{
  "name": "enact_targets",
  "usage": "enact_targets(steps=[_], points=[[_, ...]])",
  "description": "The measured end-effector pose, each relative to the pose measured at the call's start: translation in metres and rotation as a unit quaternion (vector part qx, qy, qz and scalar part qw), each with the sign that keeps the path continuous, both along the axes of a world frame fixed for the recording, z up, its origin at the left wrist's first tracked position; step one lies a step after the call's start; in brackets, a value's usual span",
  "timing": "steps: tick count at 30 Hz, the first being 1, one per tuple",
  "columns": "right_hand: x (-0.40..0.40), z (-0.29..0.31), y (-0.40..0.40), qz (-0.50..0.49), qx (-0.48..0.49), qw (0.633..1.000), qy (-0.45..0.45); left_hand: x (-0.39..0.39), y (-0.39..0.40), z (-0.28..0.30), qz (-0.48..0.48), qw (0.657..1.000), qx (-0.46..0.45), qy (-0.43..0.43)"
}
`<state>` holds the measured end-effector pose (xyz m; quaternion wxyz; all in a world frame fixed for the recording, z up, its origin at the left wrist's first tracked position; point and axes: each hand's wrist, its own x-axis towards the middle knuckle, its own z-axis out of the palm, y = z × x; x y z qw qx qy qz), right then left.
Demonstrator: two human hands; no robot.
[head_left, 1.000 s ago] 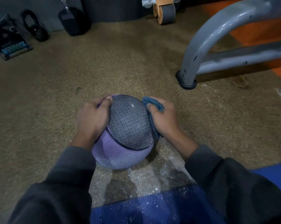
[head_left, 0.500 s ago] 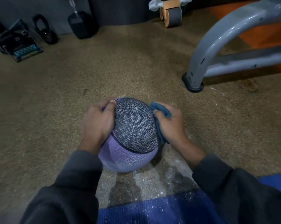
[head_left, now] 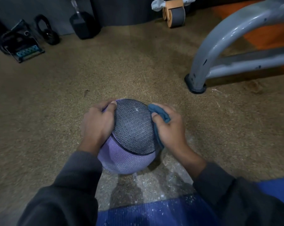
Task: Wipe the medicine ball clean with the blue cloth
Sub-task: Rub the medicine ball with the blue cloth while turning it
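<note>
ball (head_left: 132, 128) sits on the floor (head_left: 121, 70), just past the blue mat (head_left: 154, 212). i see my hands on opposite sides: left hand (head_left: 97, 126) clamped on its left flank, right hand (head_left: 170, 129) pressing the cloth (head_left: 160, 112) to its right flank.

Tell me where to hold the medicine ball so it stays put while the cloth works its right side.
Probably the upper left flank, palm from the left, as the left hand does now. The medicine ball is round with no handle, so it needs pressure opposing the right hand pressing the blue cloth.
</note>
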<state>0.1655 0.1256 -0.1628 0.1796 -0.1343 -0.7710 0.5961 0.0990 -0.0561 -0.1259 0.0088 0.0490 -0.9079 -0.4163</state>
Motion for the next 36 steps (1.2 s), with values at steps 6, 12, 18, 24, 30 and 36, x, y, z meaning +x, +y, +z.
enact_targets(steps=[6, 12, 18, 24, 30, 36], points=[[0.012, -0.002, -0.010, 0.023, 0.057, 0.995, 0.080, 0.002, -0.003, 0.000, -0.014, 1.000, 0.017, 0.015], [0.002, -0.041, 0.026, 0.011, -0.280, 0.956, -0.086, 0.006, 0.001, -0.001, 0.013, 0.999, -0.030, 0.015], [0.017, -0.049, 0.013, 0.000, -0.475, 0.851, -0.224, 0.000, -0.012, -0.005, -0.012, 0.998, -0.018, -0.056], [0.014, -0.051, 0.009, -0.033, -0.456, 0.865, -0.209, 0.010, -0.009, 0.003, -0.031, 0.997, -0.053, -0.045], [0.027, -0.037, 0.031, -0.037, -0.380, 0.903, -0.199, 0.039, -0.002, -0.004, -0.033, 0.998, 0.051, -0.031], [0.029, 0.001, 0.044, 0.023, -0.199, 0.966, -0.166, 0.076, -0.004, -0.025, -0.020, 0.966, 0.240, -0.095]])
